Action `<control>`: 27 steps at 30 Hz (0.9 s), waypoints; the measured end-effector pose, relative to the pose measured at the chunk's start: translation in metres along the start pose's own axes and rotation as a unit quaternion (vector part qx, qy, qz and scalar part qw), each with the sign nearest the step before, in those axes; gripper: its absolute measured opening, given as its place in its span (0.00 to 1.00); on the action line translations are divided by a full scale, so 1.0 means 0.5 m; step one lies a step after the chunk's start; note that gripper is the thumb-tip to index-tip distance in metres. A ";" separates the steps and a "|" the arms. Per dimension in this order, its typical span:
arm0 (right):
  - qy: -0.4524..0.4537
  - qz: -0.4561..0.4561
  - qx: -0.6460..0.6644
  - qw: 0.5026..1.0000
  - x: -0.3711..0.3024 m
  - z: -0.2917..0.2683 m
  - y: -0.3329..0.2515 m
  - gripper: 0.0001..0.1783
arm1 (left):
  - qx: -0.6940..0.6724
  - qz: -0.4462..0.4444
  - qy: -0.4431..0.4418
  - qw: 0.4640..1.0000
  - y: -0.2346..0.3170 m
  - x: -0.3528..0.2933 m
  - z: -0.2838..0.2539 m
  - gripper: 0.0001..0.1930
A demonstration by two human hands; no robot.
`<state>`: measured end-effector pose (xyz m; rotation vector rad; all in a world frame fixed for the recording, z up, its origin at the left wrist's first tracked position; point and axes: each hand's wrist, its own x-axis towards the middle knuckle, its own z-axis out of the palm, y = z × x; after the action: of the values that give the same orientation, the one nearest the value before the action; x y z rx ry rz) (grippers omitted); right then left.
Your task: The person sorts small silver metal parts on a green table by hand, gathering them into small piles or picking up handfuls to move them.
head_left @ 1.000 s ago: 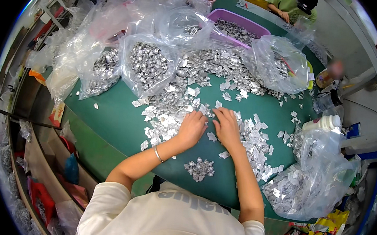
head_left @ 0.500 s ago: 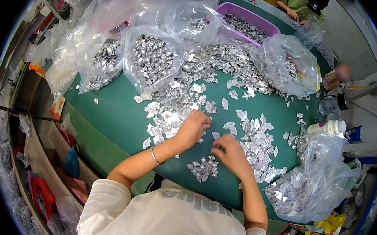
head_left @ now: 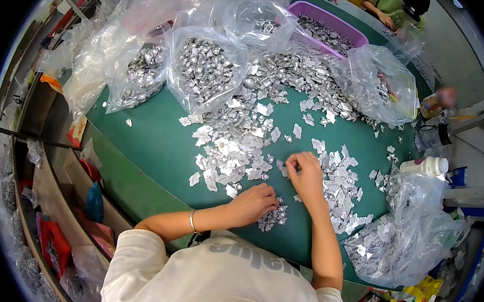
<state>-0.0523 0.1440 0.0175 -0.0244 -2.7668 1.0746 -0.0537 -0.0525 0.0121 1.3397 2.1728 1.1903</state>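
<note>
My left hand (head_left: 255,203) is low over a small near pile of silvery metal pieces (head_left: 273,220), its fingers bent and close together; whatever they hold is hidden. Farther up and to the right, my right hand (head_left: 306,175) has its thumb and fingers curled together. A flat silvery piece (head_left: 281,165) is right by those fingertips, and I cannot make out whether they grip it. Left of centre spreads a heap of shiny metal pieces (head_left: 228,150). Flatter, matte pieces (head_left: 338,183) lie scattered just right of my right hand.
Clear plastic bags of metal pieces (head_left: 205,70) stand along the far side, beside a purple bin (head_left: 340,27). Another full bag (head_left: 381,248) and a white bottle (head_left: 425,165) are at the right edge. A person in green (head_left: 395,13) sits at the far right.
My left hand has come back from the heap to the small near pile. My right hand has moved up and away from me. The whole view has shifted slightly.
</note>
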 end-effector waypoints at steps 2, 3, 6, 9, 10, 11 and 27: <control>0.021 -0.052 0.006 0.998 -0.024 -0.009 0.011 0.09 | 0.010 -0.017 0.023 1.000 -0.005 0.004 -0.013 0.08; 0.030 -0.078 0.009 0.996 -0.029 -0.009 0.014 0.09 | 0.046 -0.021 0.058 0.997 -0.015 0.015 -0.021 0.09; 0.045 -0.032 0.011 0.998 -0.016 -0.002 0.011 0.11 | 0.141 -0.036 0.129 0.981 -0.054 0.062 -0.051 0.12; -0.044 -0.085 -0.082 0.992 -0.009 0.004 -0.027 0.12 | 0.196 -0.068 0.118 0.971 -0.083 0.089 -0.048 0.14; -0.055 -0.062 -0.092 0.992 -0.011 0.016 -0.028 0.13 | 0.205 -0.076 0.099 0.971 -0.087 0.093 -0.047 0.14; -0.052 -0.062 -0.085 0.993 -0.014 0.015 -0.027 0.12 | 0.214 -0.083 0.080 0.970 -0.088 0.095 -0.047 0.14; 0.178 -0.063 -0.077 0.979 0.084 0.038 0.040 0.12 | 0.117 0.000 0.024 0.993 0.010 -0.017 0.035 0.15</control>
<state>-0.0976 0.1490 -0.0032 -0.0549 -2.4823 0.7409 -0.0354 -0.0503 0.0045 1.4134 2.4082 1.0011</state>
